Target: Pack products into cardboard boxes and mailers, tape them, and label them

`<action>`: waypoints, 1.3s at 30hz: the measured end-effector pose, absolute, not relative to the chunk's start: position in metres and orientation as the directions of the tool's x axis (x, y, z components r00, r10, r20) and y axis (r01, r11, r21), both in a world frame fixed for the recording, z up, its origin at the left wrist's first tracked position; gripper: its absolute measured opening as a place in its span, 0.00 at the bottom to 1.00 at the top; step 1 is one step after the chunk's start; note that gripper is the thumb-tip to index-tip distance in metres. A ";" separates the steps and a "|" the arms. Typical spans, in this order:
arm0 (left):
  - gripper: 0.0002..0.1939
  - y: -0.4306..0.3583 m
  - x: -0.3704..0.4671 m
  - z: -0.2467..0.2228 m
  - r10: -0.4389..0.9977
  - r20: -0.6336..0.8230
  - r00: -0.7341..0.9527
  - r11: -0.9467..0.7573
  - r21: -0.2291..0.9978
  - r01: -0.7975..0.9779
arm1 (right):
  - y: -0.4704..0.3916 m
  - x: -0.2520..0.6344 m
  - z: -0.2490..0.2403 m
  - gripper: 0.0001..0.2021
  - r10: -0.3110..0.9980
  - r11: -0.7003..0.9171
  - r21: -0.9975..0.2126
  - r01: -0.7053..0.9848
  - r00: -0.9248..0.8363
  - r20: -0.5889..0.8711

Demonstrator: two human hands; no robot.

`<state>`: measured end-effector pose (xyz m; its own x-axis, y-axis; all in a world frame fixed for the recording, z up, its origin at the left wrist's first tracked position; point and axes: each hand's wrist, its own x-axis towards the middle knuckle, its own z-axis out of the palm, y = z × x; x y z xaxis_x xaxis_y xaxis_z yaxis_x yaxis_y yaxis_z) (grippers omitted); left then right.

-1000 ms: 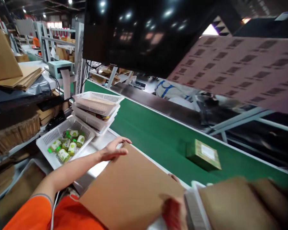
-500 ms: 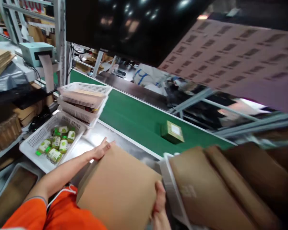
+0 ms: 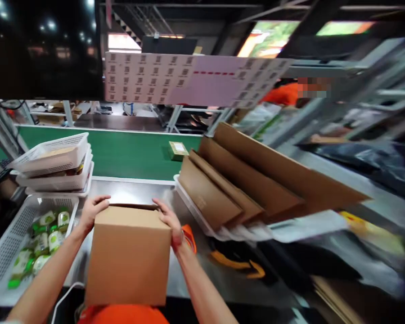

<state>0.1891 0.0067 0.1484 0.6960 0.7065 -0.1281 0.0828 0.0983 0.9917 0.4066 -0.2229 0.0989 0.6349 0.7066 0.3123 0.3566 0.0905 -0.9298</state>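
A brown cardboard box stands upright right in front of me, its plain side facing my body. My left hand grips its upper left edge, fingers reaching over the far side. On the upper right edge, my right hand holds the box in the same way. The far top edge shows a dark gap, and the inside of the box is hidden. To the left of my left hand, green-capped bottles with pale labels lie in a white plastic basket.
Stacked white baskets stand behind the bottles. Flat cardboard sheets lean in a white crate at right. A green conveyor belt runs across behind, carrying a small green box. A black screen and code sheet hang above.
My view has swung right and levelled. The cardboard box has turned square to me, and my right hand has moved from its lower right side to its upper right edge.
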 end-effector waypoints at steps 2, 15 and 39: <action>0.30 0.019 0.195 0.162 0.704 0.085 0.705 -0.142 0.990 0.022 | -0.216 0.419 0.109 0.31 0.716 0.195 -0.947 0.256 0.623 0.316; 0.31 -0.002 0.174 0.040 0.275 0.110 0.955 -0.746 0.651 0.140 | -0.302 0.402 -0.009 0.29 0.765 0.031 -0.684 0.729 0.423 0.486; 0.31 -0.018 0.179 0.045 0.521 0.035 0.853 -0.541 0.786 0.298 | -0.346 0.462 -0.029 0.12 0.130 -0.669 -0.739 -0.073 0.968 -0.213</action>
